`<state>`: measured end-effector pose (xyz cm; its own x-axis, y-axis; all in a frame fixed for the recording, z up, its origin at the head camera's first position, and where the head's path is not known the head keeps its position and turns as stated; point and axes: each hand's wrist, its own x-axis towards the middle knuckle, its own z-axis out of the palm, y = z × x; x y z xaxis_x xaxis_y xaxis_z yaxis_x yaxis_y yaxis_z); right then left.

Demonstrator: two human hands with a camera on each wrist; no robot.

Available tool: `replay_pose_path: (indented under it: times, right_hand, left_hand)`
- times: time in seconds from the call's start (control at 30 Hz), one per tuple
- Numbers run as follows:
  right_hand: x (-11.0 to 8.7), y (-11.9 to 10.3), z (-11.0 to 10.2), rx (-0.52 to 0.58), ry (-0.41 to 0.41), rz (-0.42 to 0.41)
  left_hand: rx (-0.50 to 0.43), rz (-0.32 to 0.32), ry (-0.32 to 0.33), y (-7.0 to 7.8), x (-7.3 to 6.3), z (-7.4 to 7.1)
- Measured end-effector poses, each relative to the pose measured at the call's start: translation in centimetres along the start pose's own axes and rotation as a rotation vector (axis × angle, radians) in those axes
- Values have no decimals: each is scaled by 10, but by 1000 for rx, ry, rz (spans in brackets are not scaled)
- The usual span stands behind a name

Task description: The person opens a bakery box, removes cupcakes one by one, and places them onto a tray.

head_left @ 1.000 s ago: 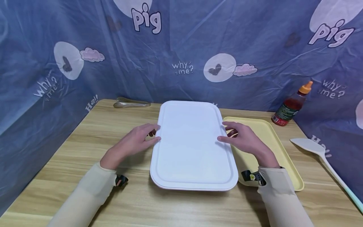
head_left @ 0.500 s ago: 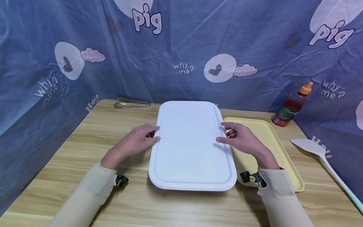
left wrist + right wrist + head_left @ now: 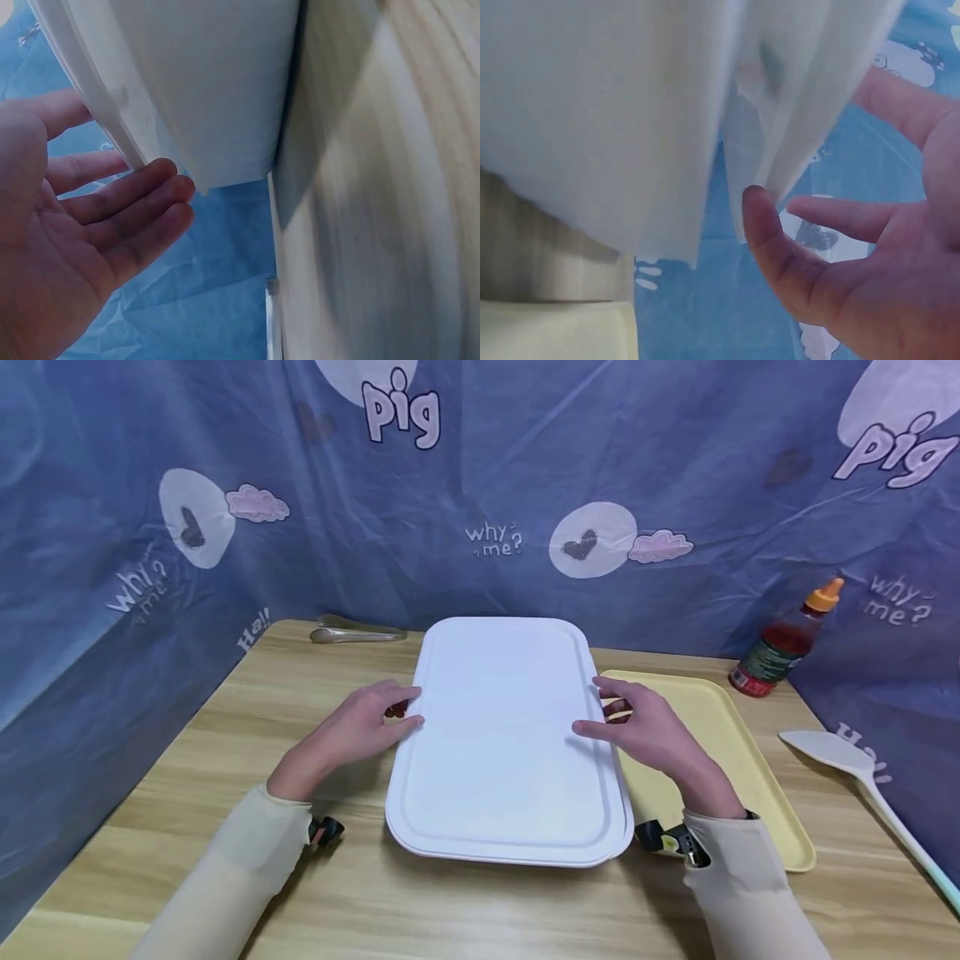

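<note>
While the white lid spans the space between the hands, the left hand pinches its left long edge and the right hand its right, thumbs uppermost. The lid, a plain rounded rectangle with a shallow groove inside its border, sits toward the back edge of the table, left of the yellow tray; at right, a gap separates it from the white container below.
</note>
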<state>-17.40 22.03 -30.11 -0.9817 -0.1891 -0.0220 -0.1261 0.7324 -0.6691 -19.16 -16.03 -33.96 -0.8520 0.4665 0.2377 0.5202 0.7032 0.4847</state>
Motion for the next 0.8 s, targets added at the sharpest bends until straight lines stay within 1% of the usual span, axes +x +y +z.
replay_pose_path:
  times: [0.17,0.33,0.43,0.57,0.67,0.8]
  right_hand:
    - [-3,-6,0,26,12,-14]
    - [-4,-14,0,43,4,-42]
    - [-5,-22,1,35,0,-52]
    - [-5,-38,3,-7,10,-61]
    - [-2,-51,7,-25,15,-70]
    - [5,-66,18,-22,18,-88]
  left_hand:
    - [-13,-22,2,0,0,-6]
    - [-45,-55,18,-2,-5,-16]
    - [-58,-62,24,-4,-10,-21]
    - [-72,-92,27,-8,-19,-29]
    - [-80,-133,31,-11,-27,-35]
    - [-90,-194,34,-18,-36,-45]
